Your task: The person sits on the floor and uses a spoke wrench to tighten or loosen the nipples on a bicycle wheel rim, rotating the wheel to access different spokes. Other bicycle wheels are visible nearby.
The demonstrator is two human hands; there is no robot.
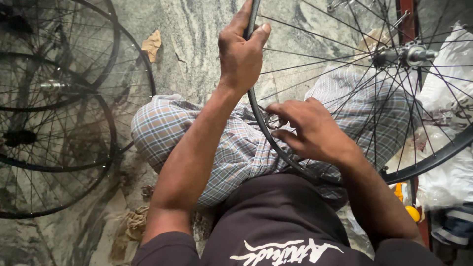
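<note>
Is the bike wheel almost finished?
Spokes already run from the hub to the black rim, so the lacing looks mostly done. The left hand grips the rim; the right hand fingers spokes at the rim. How much remains can't be told. Other wheels lie nearby.

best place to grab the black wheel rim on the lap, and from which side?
Judging by its pose, take the black rim on its bare outer edge, from the near left side. The left hand already wraps it there, while the spokes and hub crowd the inside, where the right hand works.
</note>
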